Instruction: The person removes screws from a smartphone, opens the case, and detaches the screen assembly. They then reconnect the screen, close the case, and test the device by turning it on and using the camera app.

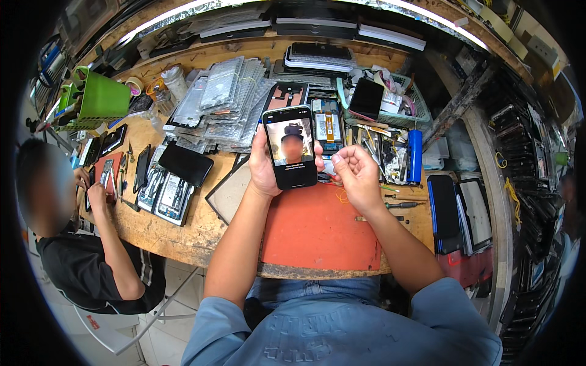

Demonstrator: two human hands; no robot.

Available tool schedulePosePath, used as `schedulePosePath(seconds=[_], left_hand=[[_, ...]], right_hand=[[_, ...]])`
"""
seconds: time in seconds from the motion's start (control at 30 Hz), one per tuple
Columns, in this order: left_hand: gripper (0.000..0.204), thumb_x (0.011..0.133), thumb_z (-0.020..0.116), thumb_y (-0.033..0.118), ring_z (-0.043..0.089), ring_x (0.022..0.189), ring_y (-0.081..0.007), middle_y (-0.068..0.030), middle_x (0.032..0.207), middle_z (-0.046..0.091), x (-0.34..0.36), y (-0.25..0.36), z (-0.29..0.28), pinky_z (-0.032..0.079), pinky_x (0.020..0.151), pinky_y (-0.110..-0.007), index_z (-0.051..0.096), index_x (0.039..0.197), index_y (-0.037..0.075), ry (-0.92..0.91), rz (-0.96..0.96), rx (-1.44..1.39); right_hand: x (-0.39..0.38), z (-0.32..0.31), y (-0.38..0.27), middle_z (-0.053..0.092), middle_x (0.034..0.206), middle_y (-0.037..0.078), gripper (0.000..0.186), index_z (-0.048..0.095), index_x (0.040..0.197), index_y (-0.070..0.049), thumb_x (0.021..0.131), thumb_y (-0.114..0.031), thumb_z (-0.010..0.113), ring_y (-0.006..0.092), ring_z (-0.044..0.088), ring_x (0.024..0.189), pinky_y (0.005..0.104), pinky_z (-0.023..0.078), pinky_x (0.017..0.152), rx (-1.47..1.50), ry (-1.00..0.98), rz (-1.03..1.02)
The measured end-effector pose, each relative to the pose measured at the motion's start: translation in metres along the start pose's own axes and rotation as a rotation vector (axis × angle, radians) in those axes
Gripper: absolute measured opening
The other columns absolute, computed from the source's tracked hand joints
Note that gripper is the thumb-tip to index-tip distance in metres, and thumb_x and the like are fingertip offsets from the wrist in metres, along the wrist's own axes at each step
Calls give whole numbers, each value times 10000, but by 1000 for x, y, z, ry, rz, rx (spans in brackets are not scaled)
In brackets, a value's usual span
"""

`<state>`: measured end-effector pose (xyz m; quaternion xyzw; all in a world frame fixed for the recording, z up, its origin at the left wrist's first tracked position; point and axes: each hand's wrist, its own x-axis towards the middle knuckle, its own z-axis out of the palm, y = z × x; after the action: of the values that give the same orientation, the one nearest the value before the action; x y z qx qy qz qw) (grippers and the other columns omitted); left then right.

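Observation:
My left hand (pixel 263 166) is wrapped round a black smartphone (pixel 295 175), held up over the bench. Its lit screen shows a round-framed camera picture of a person, with small text beneath. Just right of the phone, my right hand (pixel 359 174) is loosely closed, thumb against curled fingers, and nothing shows in it. Beneath both forearms lies an orange-red work mat (pixel 320 229). Behind the phone sits an opened phone (pixel 328 125) with its inner parts bare. Tweezers and small drivers (pixel 400 205) lie right of my right hand.
Bubble-wrapped packs (pixel 223 85) are piled at the back. A teal basket (pixel 415 110) and blue cylinder (pixel 414 157) stand right. Opened phones (pixel 171 195) lie left, near a green basket (pixel 104 94). A co-worker (pixel 91 262) handles a phone at far left. Shelves of phones line the right.

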<state>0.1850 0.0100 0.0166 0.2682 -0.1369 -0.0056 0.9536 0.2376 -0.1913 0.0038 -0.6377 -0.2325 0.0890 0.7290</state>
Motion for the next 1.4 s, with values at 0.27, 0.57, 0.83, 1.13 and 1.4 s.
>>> schedulePosePath(seconds=[0.27,0.57,0.83,1.13,1.4], left_hand=[[978,982,330,854,734,909,-383,-239,1109,702,2,0,-3,625,800,-497,525,1476,33,0,4,58],[963,1032,315,783,727,981,-334,-222,1161,697,6,-8,10,614,901,-475,458,1541,-21,53,152,47],[922,1048,273,762,718,1078,-306,-183,1219,703,4,-26,13,607,954,-454,511,1472,-22,124,267,101],[987,1014,317,815,693,1091,-318,-193,1217,683,6,-24,13,590,971,-468,484,1492,-32,36,243,67],[978,1044,219,801,727,1073,-320,-197,1232,699,5,-25,16,612,967,-472,478,1508,-19,10,241,57]], right_hand=[[-1,1,4,646,829,-24,72,633,1038,-25,1058,-77,679,20,559,686,206,454,598,-23,-15,-77],[-29,24,-17,653,1165,174,598,615,1285,24,784,-116,910,275,694,992,360,588,793,-610,-7,-542],[-40,34,-19,505,1310,227,809,571,1451,-40,749,-211,935,385,564,1131,468,520,928,-827,-26,-587],[-40,35,-25,496,1294,202,798,643,1442,-138,699,-185,931,320,523,1072,397,490,860,-790,18,-630],[-39,33,-33,503,1284,201,752,703,1375,-147,659,-187,929,319,519,1064,387,473,816,-869,20,-691]])
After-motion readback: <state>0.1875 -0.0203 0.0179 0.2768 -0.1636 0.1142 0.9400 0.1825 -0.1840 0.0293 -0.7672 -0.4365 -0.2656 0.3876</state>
